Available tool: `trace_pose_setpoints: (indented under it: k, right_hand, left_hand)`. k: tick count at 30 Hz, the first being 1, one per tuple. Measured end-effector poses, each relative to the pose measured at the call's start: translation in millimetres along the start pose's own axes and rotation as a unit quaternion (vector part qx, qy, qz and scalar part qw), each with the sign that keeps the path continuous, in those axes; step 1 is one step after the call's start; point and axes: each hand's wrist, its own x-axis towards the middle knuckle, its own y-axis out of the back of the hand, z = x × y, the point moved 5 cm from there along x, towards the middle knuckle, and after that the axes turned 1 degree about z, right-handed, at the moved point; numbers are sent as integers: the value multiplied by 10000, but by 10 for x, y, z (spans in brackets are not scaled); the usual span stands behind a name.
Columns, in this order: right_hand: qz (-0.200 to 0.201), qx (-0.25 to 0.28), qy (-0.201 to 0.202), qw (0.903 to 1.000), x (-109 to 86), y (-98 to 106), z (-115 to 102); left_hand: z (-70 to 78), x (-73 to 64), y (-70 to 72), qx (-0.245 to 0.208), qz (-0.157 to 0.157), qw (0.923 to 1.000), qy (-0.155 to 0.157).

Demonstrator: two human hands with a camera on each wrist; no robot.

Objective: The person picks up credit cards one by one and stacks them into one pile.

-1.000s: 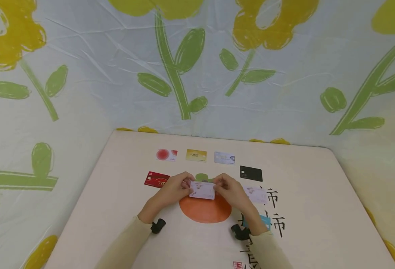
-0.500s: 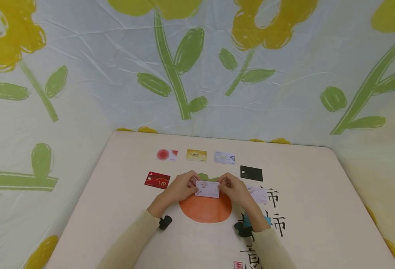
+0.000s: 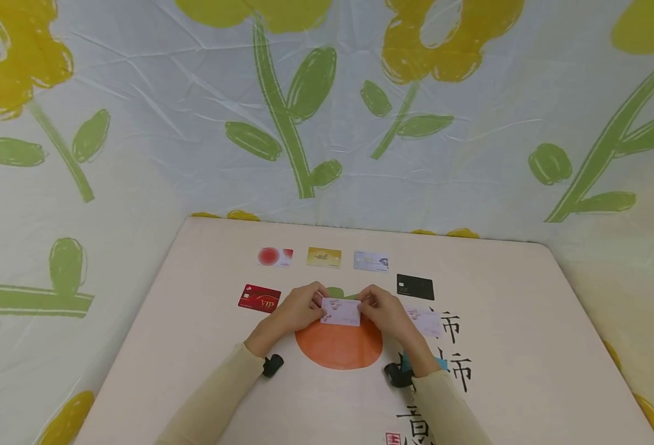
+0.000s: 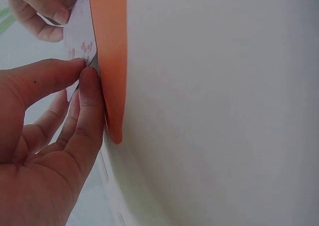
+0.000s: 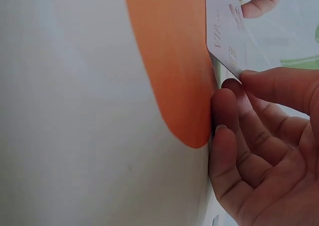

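Both hands hold a pale lilac VIP card [image 3: 340, 312] over the orange persimmon print on the tabletop. My left hand [image 3: 300, 306] pinches its left end, with the thumb on top and the fingers below, as the left wrist view shows. At the opposite end, my right hand [image 3: 384, 311] grips an edge between thumb and fingers. Pinkish flower motifs show on the card [image 4: 77, 36] beside the left thumb, while "VIP" lettering is readable on the card [image 5: 224, 31] in the right wrist view.
Across the back lie a red-and-white card [image 3: 275, 257], a gold card [image 3: 324, 257] and a silver card [image 3: 370, 261]. A red VIP card [image 3: 259, 298] is at left, a black card [image 3: 415, 287] at right. Near the right forearm are another lilac card [image 3: 426, 322] and a partly covered blue card [image 3: 441, 362].
Both hands and the held card have shifted slightly right since a second ago, and the card sits more level. The red VIP card, partly covered by the left hand before, is now fully visible.
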Motion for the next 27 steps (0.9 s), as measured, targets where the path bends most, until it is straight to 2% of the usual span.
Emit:
trace_pose_setpoints:
  k: [6,14,27]
  right_hand:
    - [78,-73,-93,9999,6,-12,9]
    - [169,-188,-90,9996,7,-1,4]
    - [172,-202,-185,9995,-17,-5,-9]
  left_hand:
    - [15,5,7,85,-24,10000,14]
    - [51,-6,34,542,183,9983,-90]
    - [47,-47,28,414,159,9990,-68]
